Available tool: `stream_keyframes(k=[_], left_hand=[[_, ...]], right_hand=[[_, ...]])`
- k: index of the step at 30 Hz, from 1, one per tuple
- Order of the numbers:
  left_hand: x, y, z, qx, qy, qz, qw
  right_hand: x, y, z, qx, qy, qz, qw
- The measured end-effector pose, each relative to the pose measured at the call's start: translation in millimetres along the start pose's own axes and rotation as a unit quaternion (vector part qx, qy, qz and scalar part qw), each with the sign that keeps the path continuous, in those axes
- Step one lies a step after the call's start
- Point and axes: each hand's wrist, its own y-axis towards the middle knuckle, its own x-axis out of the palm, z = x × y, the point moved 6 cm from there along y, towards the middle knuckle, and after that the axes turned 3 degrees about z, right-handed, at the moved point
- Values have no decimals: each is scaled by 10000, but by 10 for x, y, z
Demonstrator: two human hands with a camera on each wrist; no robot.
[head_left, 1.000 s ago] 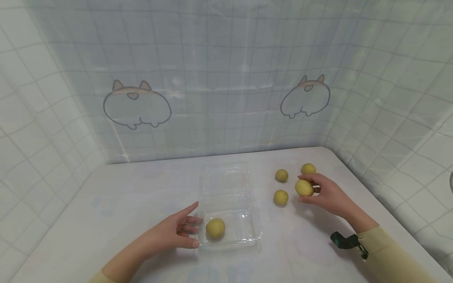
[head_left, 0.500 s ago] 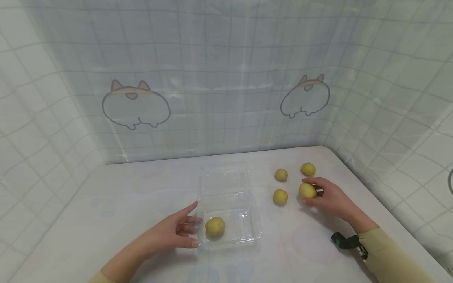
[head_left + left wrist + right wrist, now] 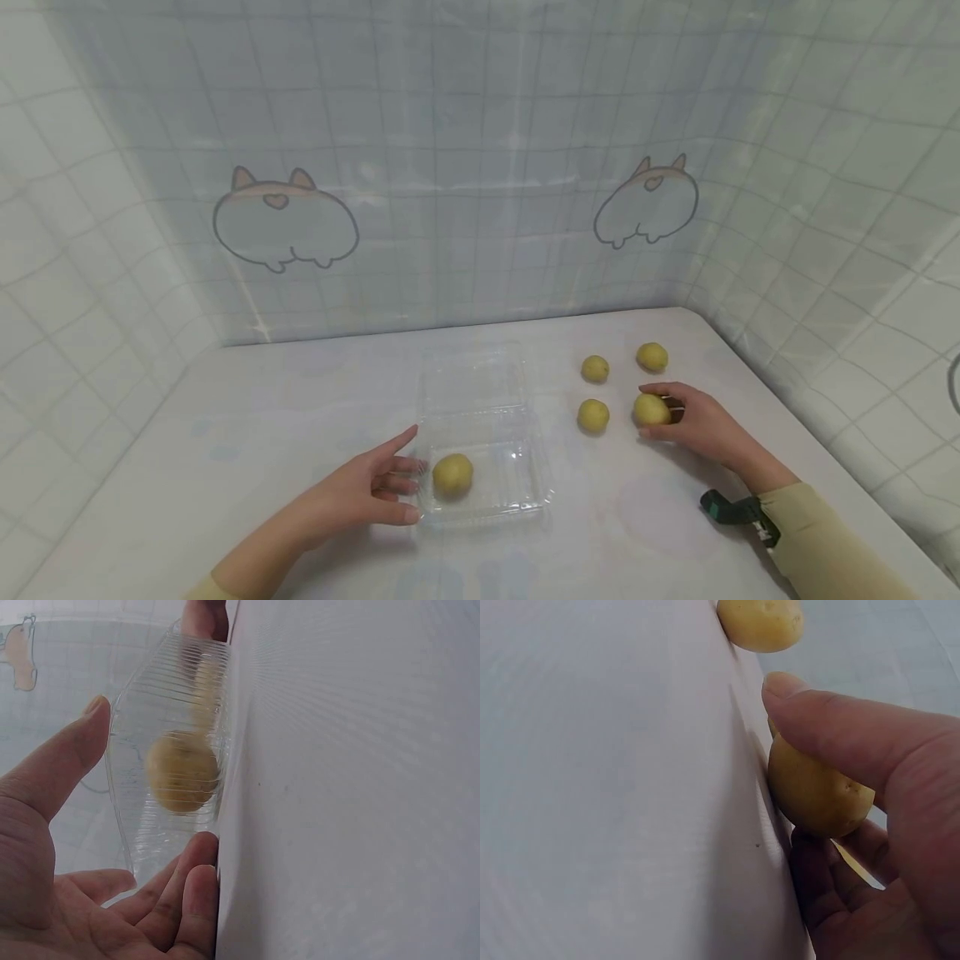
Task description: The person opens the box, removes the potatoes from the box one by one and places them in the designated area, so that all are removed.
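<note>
In the head view a clear plastic clamshell box lies unfolded, its lid flat behind the base. One yellow potato sits at the left of the base. My left hand is spread against the box's left side, its thumb near the ridged rim in the left wrist view. Over on the right, my right hand holds another potato low against the table, thumb on the near side and fingers on the far side. The right wrist view shows that potato partly hidden by the thumb.
Three more potatoes lie near the right hand: one at the back, one at the back right and one to its left. A dark wrist device is on the right sleeve. Tiled-pattern curtains surround the white table.
My right hand has brought its potato slightly right and down, away from the potato at the back right. My left hand and the box have barely moved.
</note>
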Motion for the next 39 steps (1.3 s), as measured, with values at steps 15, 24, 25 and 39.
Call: stream_keyframes(k=[15,24,25,39], left_hand=[[1,2,13,10,-52,12,10000],[7,-2,14,15,17,12,10000],[11,0,15,10,31,11,10000],[23,26,-7,-13,8,0,10000]], right_hand=[[13,-1,46,-3,90,-72,9999],[5,-31,68,53,299,-184,9994],[3,-35,73,51,307,-188,9993],[-5,-47,99,-18,527,-162,9985]])
